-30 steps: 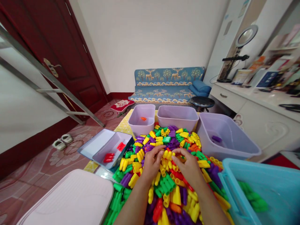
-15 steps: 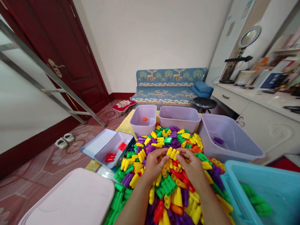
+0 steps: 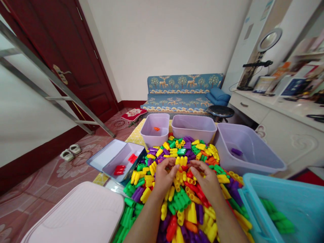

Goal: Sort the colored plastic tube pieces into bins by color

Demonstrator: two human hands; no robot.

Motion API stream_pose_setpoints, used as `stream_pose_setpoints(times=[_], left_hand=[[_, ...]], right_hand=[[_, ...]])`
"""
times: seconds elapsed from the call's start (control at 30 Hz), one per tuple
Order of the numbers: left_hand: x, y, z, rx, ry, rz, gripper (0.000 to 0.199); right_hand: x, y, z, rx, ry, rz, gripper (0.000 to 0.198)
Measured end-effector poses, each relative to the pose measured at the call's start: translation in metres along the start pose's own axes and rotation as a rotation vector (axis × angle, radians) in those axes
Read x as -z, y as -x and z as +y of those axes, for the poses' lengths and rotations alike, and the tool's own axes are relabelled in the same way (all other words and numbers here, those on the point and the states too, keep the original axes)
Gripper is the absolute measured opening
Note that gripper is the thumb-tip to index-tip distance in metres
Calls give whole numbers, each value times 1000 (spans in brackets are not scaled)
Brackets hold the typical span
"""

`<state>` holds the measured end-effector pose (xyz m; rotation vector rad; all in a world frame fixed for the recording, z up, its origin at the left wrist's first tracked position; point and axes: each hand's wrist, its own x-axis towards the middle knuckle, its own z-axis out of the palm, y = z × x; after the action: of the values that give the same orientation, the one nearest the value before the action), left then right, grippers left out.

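A large heap of bullet-shaped plastic building blocks point(image 3: 178, 200), joined in rows, spreads before me in yellow, green, purple, red and orange. Over its middle, my left hand point(image 3: 164, 175) has thumb and fingers closed at the left end of a yellow block point(image 3: 181, 161). To the right, my right hand point(image 3: 206, 175) is apart from that block, its thumb and fingers spread with nothing between them. Red blocks point(image 3: 198, 192) lie just below the right hand. Green blocks point(image 3: 180, 199) lie between my forearms.
Three lilac bins point(image 3: 193, 126) line the far side; the left one holds an orange block point(image 3: 156, 129), the right one a purple block point(image 3: 236, 151). A lidded box point(image 3: 108, 165) with red blocks is at left. A turquoise bin point(image 3: 298, 202) with green blocks is at right, a pale lid point(image 3: 78, 212) at lower left.
My right hand has let go of the yellow block and its fingers have spread. The block has shifted slightly left and turned more upright in my left hand.
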<state>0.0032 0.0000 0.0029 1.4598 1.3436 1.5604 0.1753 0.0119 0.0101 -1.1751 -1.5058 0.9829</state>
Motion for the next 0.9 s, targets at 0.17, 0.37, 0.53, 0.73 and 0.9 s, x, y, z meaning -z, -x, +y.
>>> stream_pose_setpoints(times=[0.17,0.37,0.53,0.73,0.9], left_hand=[[0,-2,1,57,91,54,21],[0,-1,0,61,120,72,24],[1,-1,-2,49,89,71,24],[2,2,2,-27,11,-82,19],[2,3,7,-75,-7,-147,18]], right_hand=[[0,0,4,-3,21,-13,33],[0,0,4,7,25,-12,33],[1,1,1,18,41,-8,32],[-3,6,-5,197,208,-47,49],[-4,7,-11,334,261,58,21]])
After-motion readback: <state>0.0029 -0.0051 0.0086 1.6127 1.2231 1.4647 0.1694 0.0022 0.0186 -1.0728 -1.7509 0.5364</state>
